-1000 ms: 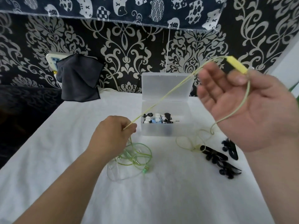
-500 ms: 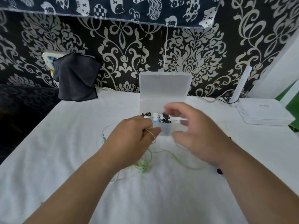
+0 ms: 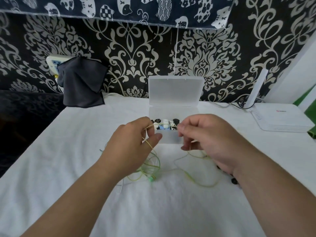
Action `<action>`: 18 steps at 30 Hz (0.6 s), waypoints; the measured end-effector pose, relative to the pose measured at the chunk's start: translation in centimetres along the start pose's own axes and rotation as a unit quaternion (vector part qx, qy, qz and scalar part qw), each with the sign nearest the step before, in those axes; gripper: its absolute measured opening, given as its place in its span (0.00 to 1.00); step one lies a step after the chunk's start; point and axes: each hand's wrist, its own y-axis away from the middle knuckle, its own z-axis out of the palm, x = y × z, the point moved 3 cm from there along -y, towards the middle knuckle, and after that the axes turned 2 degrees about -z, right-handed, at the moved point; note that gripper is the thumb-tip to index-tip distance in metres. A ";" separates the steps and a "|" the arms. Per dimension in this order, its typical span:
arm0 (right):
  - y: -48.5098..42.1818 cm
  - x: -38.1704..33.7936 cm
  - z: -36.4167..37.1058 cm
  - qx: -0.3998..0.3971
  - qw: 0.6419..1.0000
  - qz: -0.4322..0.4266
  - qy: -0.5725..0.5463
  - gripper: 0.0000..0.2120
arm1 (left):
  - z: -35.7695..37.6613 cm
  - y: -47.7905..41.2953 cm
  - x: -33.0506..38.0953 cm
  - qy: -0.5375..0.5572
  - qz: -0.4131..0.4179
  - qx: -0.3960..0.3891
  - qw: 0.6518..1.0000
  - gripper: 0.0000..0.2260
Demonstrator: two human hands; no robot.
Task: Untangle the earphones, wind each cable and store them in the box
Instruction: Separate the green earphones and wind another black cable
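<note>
- The thin yellow-green earphone cable (image 3: 148,166) lies in loose loops at frame centre, just below the clear plastic box (image 3: 170,138).
- The left hand (image 3: 131,142) pinches one strand; the right hand (image 3: 208,139), fingers curled, appears to pinch another.
- The right hand has dropped from upper right, so the cable is slack and winding looks next.

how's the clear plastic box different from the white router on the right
The box is translucent, the router opaque white. The box stands open, lid upright, earphones inside; the router is a closed flat slab with an upright antenna. Both rest on the white table cover.
</note>
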 end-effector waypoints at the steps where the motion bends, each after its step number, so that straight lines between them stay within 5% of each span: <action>1: 0.0 0.2 0.6 -0.021 0.999 0.000 0.030 0.10 | 0.1 0.1 0.1 -0.001 -0.001 0.005 1.000 0.11; 6: 0.9 1.6 4.4 -0.165 0.986 0.031 -0.009 0.19 | 0.6 0.1 0.6 0.061 -0.029 0.010 0.998 0.07; 12: 0.8 1.5 4.7 -0.086 0.993 0.052 -0.057 0.03 | 0.3 -0.1 0.4 0.081 -0.044 0.046 0.995 0.08; 15: 0.3 1.2 3.5 -0.040 0.980 0.101 -0.168 0.04 | -0.2 -0.2 -0.1 0.063 -0.044 0.048 0.996 0.10; 18: 0.4 -1.2 1.3 -0.026 0.950 0.042 -0.308 0.03 | -0.9 -0.5 -0.9 0.016 -0.049 0.037 0.998 0.11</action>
